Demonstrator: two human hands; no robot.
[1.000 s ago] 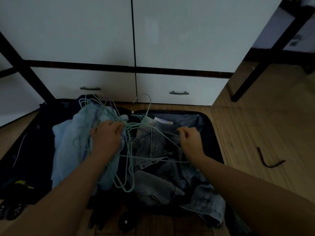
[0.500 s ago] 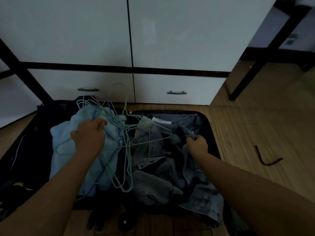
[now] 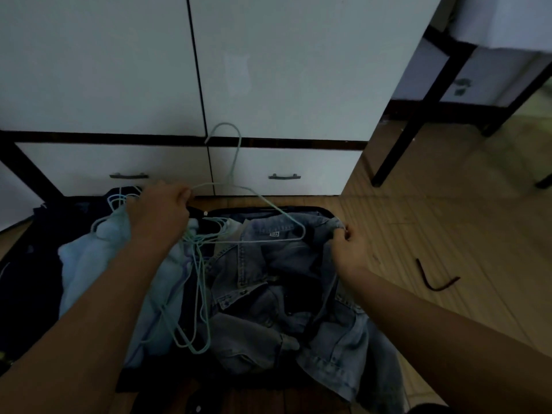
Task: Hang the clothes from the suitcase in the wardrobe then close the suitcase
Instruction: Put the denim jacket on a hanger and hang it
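Note:
An open dark suitcase [image 3: 270, 209] lies on the floor before the white wardrobe [image 3: 283, 67]. In it lie a denim jacket [image 3: 268, 282] and a light blue garment [image 3: 86, 264]. My left hand [image 3: 158, 213] grips one pale green wire hanger [image 3: 236, 174] by its shoulder and holds it up over the case, hook upward. Several more green hangers [image 3: 195, 309] lie tangled under my left forearm. At the suitcase's right rim my right hand [image 3: 343, 249] pinches the denim jacket at its shoulder.
The wardrobe has two shut doors and two lower drawers with handles [image 3: 283, 176]. A dark curved strap [image 3: 433, 279] lies on the wooden floor to the right. A black-legged table [image 3: 418, 115] stands at the right. Dark clothing [image 3: 33, 258] fills the suitcase's left half.
My left hand has lifted one hanger free of the tangled bunch and raised it toward the wardrobe. My right hand moved right to the jacket's shoulder and pinched the denim.

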